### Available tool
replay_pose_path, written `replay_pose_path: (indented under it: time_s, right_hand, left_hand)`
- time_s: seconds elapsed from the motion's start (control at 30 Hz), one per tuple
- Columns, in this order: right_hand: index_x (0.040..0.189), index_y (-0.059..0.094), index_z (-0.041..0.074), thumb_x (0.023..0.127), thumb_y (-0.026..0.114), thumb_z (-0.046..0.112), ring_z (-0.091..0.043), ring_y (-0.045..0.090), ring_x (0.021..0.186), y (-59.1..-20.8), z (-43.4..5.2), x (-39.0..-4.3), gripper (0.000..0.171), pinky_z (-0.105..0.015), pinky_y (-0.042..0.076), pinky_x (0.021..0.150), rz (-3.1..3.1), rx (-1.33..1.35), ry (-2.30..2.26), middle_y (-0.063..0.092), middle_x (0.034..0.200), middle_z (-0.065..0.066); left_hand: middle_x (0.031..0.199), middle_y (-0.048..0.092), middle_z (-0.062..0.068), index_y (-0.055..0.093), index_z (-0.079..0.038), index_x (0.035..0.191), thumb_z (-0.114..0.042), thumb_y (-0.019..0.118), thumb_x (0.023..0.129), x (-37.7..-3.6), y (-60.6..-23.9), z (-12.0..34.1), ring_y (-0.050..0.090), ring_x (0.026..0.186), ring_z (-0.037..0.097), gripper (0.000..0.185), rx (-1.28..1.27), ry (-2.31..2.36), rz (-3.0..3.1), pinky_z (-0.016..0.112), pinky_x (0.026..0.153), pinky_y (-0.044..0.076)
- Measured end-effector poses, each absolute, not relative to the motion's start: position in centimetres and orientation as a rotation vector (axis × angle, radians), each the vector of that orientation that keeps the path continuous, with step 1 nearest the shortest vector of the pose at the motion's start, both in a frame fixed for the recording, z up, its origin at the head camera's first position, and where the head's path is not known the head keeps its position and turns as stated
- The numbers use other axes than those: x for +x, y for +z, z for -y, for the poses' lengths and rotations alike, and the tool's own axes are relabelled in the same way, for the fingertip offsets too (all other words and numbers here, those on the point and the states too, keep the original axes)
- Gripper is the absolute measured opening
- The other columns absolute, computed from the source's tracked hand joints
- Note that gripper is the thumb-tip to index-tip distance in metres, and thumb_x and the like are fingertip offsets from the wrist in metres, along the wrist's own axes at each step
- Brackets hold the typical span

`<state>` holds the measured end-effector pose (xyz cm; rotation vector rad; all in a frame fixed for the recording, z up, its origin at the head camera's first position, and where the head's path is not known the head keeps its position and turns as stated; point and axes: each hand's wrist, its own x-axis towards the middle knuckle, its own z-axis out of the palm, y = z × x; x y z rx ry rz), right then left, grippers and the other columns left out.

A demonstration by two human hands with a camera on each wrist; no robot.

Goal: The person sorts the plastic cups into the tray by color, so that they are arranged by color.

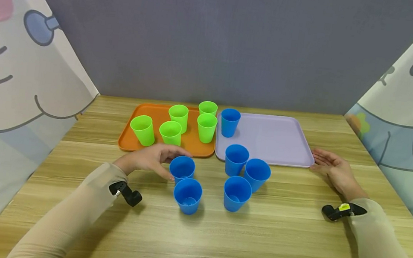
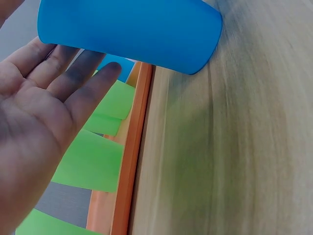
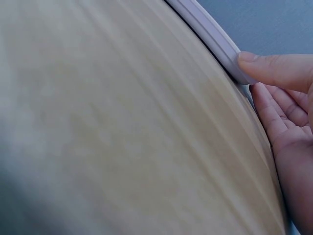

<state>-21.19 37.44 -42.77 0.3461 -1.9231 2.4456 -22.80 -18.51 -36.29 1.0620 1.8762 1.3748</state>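
My left hand [image 1: 152,157] reaches round a blue cup [image 1: 182,168], its thumb at the near left side and its fingers behind the rim. In the left wrist view those fingers [image 2: 73,78] look nearly straight against the far side of the cup [image 2: 127,32]. Another blue cup [image 1: 187,196] stands just in front. Over on the right, my right hand [image 1: 336,173] is at the near right corner of a lilac tray [image 1: 278,140]. Its thumb [image 3: 274,67] touches the tray rim [image 3: 215,36] in the right wrist view, with the other fingers loosely extended beside the corner.
Several green cups [image 1: 170,133] stand upright on an orange tray [image 1: 154,112], left of the lilac one. One blue cup [image 1: 229,124] is on the lilac tray's left end. Three blue cups [image 1: 237,195] cluster before it on the wooden table [image 1: 214,250]. A grey wall [image 1: 217,40] rises behind.
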Motion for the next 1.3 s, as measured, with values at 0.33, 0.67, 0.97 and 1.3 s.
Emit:
replay_pose_path:
  time_s: [0.33,0.67,0.97,1.3]
  right_hand:
    - [0.119,0.068,0.004,0.08,0.053,-0.034,-0.009,0.068,0.103,-42.6,-37.4,-21.1,0.056,-0.022,0.055,0.084,1.927,0.322,2.445,0.072,0.113,-0.002]
    - [0.118,0.068,0.004,0.079,0.054,-0.034,-0.009,0.069,0.102,-42.6,-37.3,-21.2,0.056,-0.02,0.054,0.086,1.946,0.344,2.401,0.073,0.111,-0.002]
    - [0.117,0.069,0.006,0.079,0.055,-0.033,-0.009,0.069,0.102,-42.7,-37.1,-21.1,0.056,-0.021,0.054,0.085,1.934,0.333,2.423,0.073,0.111,-0.002]
    - [0.117,0.07,0.006,0.079,0.054,-0.034,-0.009,0.069,0.101,-42.7,-37.3,-21.2,0.057,-0.021,0.055,0.084,1.926,0.33,2.434,0.073,0.111,-0.002]
  left_hand:
    - [0.134,0.059,0.02,0.046,0.012,0.138,-0.001,0.081,0.08,-22.8,-36.2,18.5,0.056,0.123,0.031,0.07,1.082,1.366,-1.943,0.04,0.107,0.044]
    - [0.135,0.058,0.02,0.049,0.008,0.138,0.0,0.08,0.08,-23.2,-35.5,18.4,0.056,0.124,0.031,0.066,1.137,1.371,-1.97,0.038,0.107,0.044]
    - [0.137,0.057,0.023,0.049,0.009,0.139,0.001,0.08,0.08,-23.5,-34.1,17.9,0.054,0.125,0.036,0.067,1.098,1.36,-2.012,0.044,0.107,0.044]
    - [0.132,0.062,0.017,0.053,0.004,0.137,0.001,0.081,0.079,-24.4,-32.4,16.7,0.056,0.124,0.031,0.064,1.108,1.339,-2.123,0.047,0.104,0.047]
